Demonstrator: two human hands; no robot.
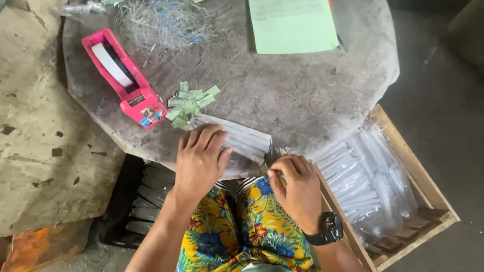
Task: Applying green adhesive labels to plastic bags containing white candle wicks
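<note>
Clear packets, a flat row of slim white-striped sleeves, lie on the round grey table right under the left hand, whose fingers are spread apart and pressed flat on top of them. Right hand sits at the row's near corner, fingertips pinched together on the edge of the plastic (a black watch on that wrist). Just beyond the left fingertips, a little heap of green paper slips; to their left, a pink tape dispenser. Off past the right hand's knuckles, a wooden crate stuffed with clear bagged sticks. Far ahead of both hands, a green sheet.
</note>
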